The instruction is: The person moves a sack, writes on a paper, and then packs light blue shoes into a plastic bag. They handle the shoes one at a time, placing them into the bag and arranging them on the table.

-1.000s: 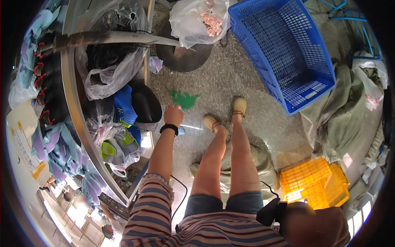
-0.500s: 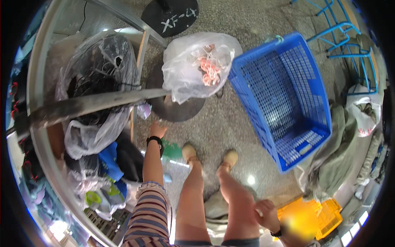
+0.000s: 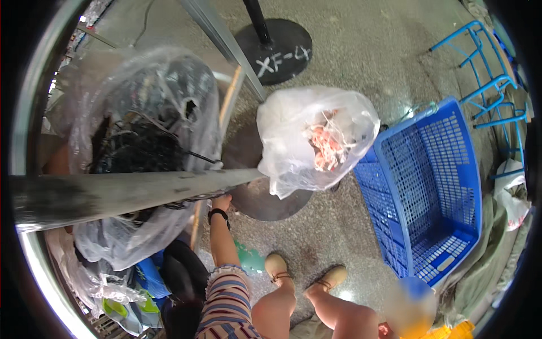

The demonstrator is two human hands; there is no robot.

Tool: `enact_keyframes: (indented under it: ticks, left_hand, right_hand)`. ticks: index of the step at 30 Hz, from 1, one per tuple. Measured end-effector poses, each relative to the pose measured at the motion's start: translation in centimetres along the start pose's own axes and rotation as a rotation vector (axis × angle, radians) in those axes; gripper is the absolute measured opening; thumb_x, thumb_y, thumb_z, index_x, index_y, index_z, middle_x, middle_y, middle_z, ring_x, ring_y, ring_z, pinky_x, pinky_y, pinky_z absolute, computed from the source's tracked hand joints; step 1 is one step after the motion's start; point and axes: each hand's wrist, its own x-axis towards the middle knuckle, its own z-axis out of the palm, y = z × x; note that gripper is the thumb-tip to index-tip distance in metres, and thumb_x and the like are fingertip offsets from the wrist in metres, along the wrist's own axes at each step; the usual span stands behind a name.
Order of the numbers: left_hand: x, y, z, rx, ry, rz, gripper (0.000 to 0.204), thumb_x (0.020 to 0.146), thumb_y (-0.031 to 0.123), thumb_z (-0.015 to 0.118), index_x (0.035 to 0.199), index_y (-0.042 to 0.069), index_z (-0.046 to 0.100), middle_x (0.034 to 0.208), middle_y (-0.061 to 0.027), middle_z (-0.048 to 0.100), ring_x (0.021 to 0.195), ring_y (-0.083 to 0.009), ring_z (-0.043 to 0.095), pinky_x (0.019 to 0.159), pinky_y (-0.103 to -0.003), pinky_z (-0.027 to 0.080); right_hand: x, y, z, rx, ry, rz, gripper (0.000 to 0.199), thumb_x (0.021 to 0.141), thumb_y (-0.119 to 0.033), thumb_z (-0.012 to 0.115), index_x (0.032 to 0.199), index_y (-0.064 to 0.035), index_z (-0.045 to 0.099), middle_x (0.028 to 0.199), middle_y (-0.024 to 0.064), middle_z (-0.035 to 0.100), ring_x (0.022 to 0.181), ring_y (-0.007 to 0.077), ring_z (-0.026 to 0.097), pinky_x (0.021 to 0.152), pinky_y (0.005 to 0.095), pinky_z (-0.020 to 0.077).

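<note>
My left hand (image 3: 222,203), with a black band at its wrist, reaches to the underside of a worn grey post (image 3: 130,192). Its fingers are partly hidden there, and whether they grip anything cannot be made out. Next to it, a clear plastic bag (image 3: 152,90) holds a tangle of black cord-like material (image 3: 141,147). Right of the post, a whitish translucent bag (image 3: 288,130) contains pink and white stringy pieces (image 3: 327,144), above a round dark base (image 3: 271,203). Only a sliver of my right hand (image 3: 385,330) shows at the lower edge by my knee; its fingers are not discernible.
A large blue plastic basket (image 3: 446,186) stands on the right. Blue-legged stools (image 3: 491,90) are beyond it. Another round black base with a pole (image 3: 288,51) stands at the back. A metal frame (image 3: 226,39) rises on the left. A yellow crate (image 3: 451,330) lies lower right.
The view has shifted, so most things sit lower and further right. My left hand has moved up to the post. My right hand has mostly left the view at the lower edge.
</note>
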Motion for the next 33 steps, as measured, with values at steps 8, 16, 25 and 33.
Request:
enact_keyframes:
  ticks: [8, 16, 25, 33]
  left_hand:
    - [2.0, -0.1, -1.0, -0.100, 0.012, 0.013, 0.046, 0.078, 0.020, 0.057, 0.119, -0.001, 0.050, 0.121, -0.0283, 0.044, 0.115, -0.0415, 0.039, 0.100, -0.046, 0.029]
    - [-12.9, 4.3, 4.2, -0.179, 0.506, 0.032, 0.027, 0.077, 0.014, 0.055, 0.100, 0.000, 0.060, 0.104, -0.0229, 0.054, 0.098, -0.0393, 0.049, 0.092, -0.047, 0.038]
    - [-41.6, 10.0, -8.0, -0.269, -0.049, -0.254, 0.071, 0.056, 0.059, 0.077, 0.094, 0.002, 0.058, 0.090, -0.0171, 0.065, 0.086, -0.0332, 0.063, 0.075, -0.042, 0.049]
    - [-58.6, 19.0, -27.2, -0.650, -0.611, 0.213, 0.048, 0.082, 0.041, 0.065, 0.101, -0.003, 0.061, 0.089, -0.0106, 0.065, 0.081, -0.0167, 0.061, 0.074, -0.030, 0.048]
  right_hand:
    - [-2.0, 1.7, 0.7, 0.055, -0.010, -0.007, 0.015, 0.087, -0.013, 0.057, 0.102, -0.0105, 0.059, 0.068, 0.0083, 0.060, 0.059, 0.0163, 0.053, 0.051, 0.0320, 0.0424]
    - [-3.2, 2.4, 0.4, 0.026, -0.045, -0.036, 0.018, 0.086, -0.015, 0.058, 0.105, -0.0134, 0.059, 0.071, 0.0089, 0.063, 0.064, 0.0194, 0.059, 0.057, 0.0336, 0.0471]
    - [-4.7, -3.7, -3.7, -0.159, -0.071, -0.336, 0.020, 0.084, -0.019, 0.062, 0.101, -0.0093, 0.057, 0.072, 0.0099, 0.063, 0.066, 0.0209, 0.062, 0.059, 0.0336, 0.0496]
    - [-8.4, -30.5, -7.2, 0.363, -0.320, -0.404, 0.070, 0.082, -0.034, 0.066, 0.133, -0.0040, 0.031, 0.116, 0.0180, 0.050, 0.102, 0.0307, 0.052, 0.087, 0.0412, 0.0452]
